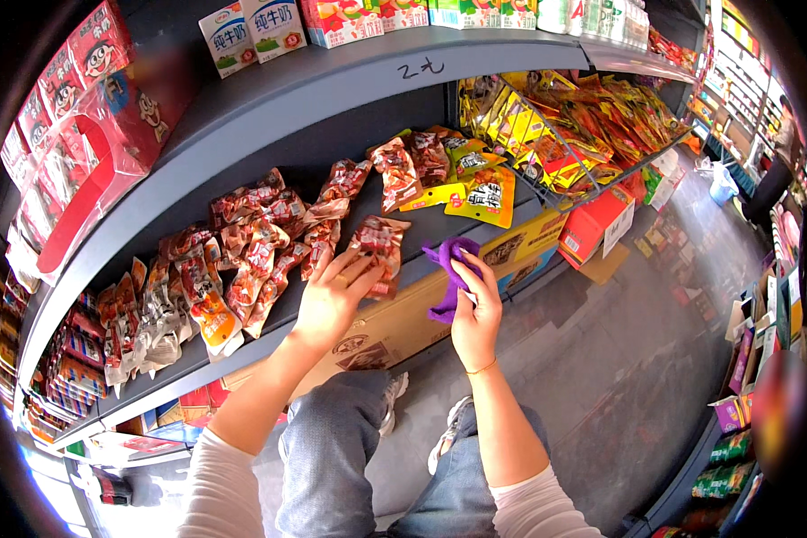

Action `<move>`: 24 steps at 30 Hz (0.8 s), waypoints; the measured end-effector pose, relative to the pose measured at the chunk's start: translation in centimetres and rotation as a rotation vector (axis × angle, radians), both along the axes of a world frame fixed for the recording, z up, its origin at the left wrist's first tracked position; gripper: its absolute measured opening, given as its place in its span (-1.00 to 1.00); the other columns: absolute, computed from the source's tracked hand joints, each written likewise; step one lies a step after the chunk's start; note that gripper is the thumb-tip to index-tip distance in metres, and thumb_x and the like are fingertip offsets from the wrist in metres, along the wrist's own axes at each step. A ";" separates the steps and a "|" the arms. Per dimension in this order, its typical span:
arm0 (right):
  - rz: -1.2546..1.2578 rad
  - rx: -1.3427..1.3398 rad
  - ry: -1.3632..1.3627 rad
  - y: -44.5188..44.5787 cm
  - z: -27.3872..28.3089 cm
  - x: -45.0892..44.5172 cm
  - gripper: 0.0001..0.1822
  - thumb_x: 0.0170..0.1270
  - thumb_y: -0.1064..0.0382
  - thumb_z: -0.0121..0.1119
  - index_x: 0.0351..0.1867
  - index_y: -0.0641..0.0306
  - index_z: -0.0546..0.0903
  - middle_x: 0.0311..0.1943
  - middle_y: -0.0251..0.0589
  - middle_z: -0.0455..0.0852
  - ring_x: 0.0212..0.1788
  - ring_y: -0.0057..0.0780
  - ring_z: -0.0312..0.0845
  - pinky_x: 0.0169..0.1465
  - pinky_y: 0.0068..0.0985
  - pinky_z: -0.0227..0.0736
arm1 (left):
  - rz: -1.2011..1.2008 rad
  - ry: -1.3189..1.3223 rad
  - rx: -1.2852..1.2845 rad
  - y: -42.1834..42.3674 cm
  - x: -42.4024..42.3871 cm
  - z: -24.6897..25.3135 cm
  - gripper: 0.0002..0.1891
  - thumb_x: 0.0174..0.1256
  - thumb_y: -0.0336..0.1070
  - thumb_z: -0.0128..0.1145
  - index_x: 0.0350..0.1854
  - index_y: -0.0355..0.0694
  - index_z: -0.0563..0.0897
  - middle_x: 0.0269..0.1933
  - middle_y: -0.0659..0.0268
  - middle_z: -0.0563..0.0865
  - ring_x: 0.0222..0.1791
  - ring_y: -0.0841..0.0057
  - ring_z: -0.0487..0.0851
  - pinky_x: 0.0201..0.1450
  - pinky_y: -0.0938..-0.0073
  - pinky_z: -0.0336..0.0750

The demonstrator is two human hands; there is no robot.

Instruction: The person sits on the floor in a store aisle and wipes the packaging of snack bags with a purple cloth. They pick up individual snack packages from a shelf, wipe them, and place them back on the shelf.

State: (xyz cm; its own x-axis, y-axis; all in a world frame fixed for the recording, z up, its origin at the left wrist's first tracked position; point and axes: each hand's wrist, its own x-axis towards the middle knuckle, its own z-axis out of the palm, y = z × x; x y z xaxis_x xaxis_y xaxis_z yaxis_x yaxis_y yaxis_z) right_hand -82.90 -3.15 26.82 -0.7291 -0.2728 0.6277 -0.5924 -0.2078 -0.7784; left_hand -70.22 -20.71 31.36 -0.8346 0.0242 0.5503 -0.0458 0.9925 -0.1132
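My left hand (335,290) is over the grey metal shelf (422,232), palm down with its fingers apart. Its fingertips rest against the left side of a reddish-brown plastic snack packet (385,243) lying near the shelf's front edge. In my right hand (479,311) is a crumpled purple cloth (452,259), pinched between thumb and fingers just off that edge. A heap of similar vacuum-packed snacks (259,232) lies left of my hands. Beyond the cloth are yellow snack pouches (489,195), with more reddish packets (395,171) beside them.
A wire basket (565,158) full of yellow and red packets stands at the right. Cardboard boxes (390,323) sit below the shelf. Milk cartons (274,27) line the upper shelf (350,64). A person (777,165) is farther along the aisle, near a pale blue bin (721,185).
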 end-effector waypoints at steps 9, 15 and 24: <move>0.192 0.163 0.448 -4.0 0.7 1.4 -0.50 -0.03 0.66 0.06 0.02 0.33 0.59 0.15 -0.03 0.49 0.21 -0.03 0.41 0.27 -0.23 0.34 | 0.020 0.271 0.221 0.2 3.1 -3.8 -0.72 -0.11 -0.48 0.14 -0.31 -0.09 0.78 -0.21 0.37 0.77 -0.13 0.40 0.70 0.11 0.17 0.47; 0.308 0.324 0.646 -6.8 0.3 3.5 -0.68 0.02 0.45 0.15 -0.11 0.34 0.63 0.04 -0.12 0.58 0.16 -0.18 0.49 0.20 -0.33 0.43 | 0.070 0.302 0.260 0.3 2.9 -4.5 -0.76 -0.10 -0.41 0.17 -0.33 -0.11 0.77 -0.23 0.32 0.77 -0.16 0.37 0.73 0.11 0.16 0.51; -0.150 0.480 0.685 -8.5 1.3 -1.1 -0.78 0.14 0.42 0.13 -0.19 0.38 0.68 -0.03 -0.07 0.61 0.12 -0.18 0.50 0.25 -0.30 0.37 | 0.113 0.306 0.335 1.2 2.1 -4.8 -0.72 -0.01 -0.42 0.14 -0.21 -0.11 0.76 -0.11 0.29 0.77 -0.06 0.39 0.73 0.11 0.20 0.55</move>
